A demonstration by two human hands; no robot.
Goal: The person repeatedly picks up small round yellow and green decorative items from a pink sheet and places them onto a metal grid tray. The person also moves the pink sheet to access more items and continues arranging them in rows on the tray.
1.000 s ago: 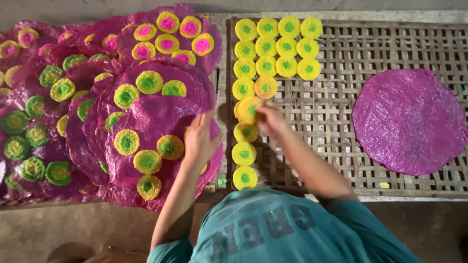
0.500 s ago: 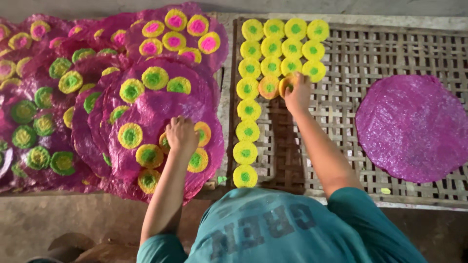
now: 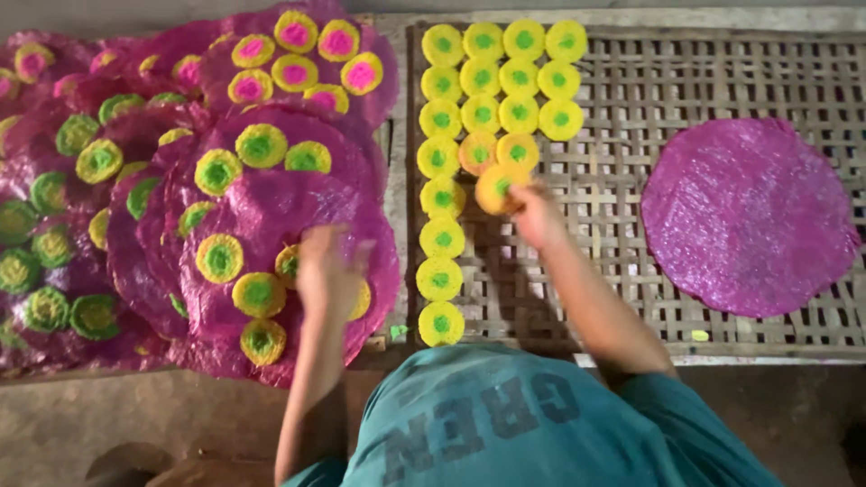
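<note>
Head view: a woven rack [image 3: 704, 81] bears rows of yellow discs [image 3: 492, 81] and a bare purple sheet [image 3: 749, 216]. The right hand [image 3: 532, 212] pinches one disc [image 3: 498, 188]; the left hand [image 3: 329, 271], fingers spread, rests on a stacked sheet [image 3: 271, 207].

Yellow green-centred discs [image 3: 440, 237], magenta sheets [image 3: 747, 216], pale lattice tray [image 3: 631, 90].
</note>
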